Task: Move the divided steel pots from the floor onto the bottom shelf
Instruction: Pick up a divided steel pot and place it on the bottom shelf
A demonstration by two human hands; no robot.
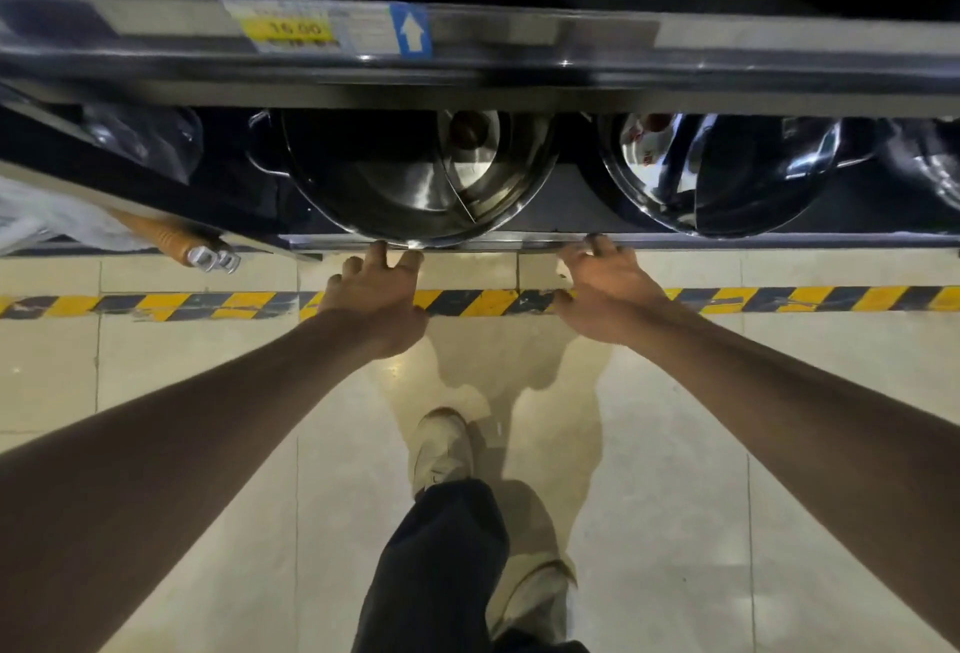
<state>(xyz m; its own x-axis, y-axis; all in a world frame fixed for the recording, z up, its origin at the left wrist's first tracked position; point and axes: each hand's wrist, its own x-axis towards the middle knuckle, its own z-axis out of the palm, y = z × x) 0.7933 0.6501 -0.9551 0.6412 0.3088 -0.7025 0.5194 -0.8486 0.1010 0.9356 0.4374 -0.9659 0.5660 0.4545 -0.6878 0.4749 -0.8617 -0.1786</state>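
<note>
A divided steel pot (410, 179) sits on the bottom shelf (566, 240), its rim overhanging the shelf's front edge slightly. A second divided steel pot (722, 174) stands to its right on the same shelf. My left hand (376, 294) is just in front of the first pot, fingers spread, fingertips at its rim. My right hand (602, 283) is spread too, fingertips on the shelf's front edge between the two pots. Neither hand holds anything.
An upper shelf rail (467, 44) with a yellow price tag (293, 29) overhangs the pots. A plastic-wrapped item with an orange handle (171, 237) lies at the left. Yellow-black hazard tape (208, 304) crosses the tiled floor. My legs and shoes (441, 450) stand below.
</note>
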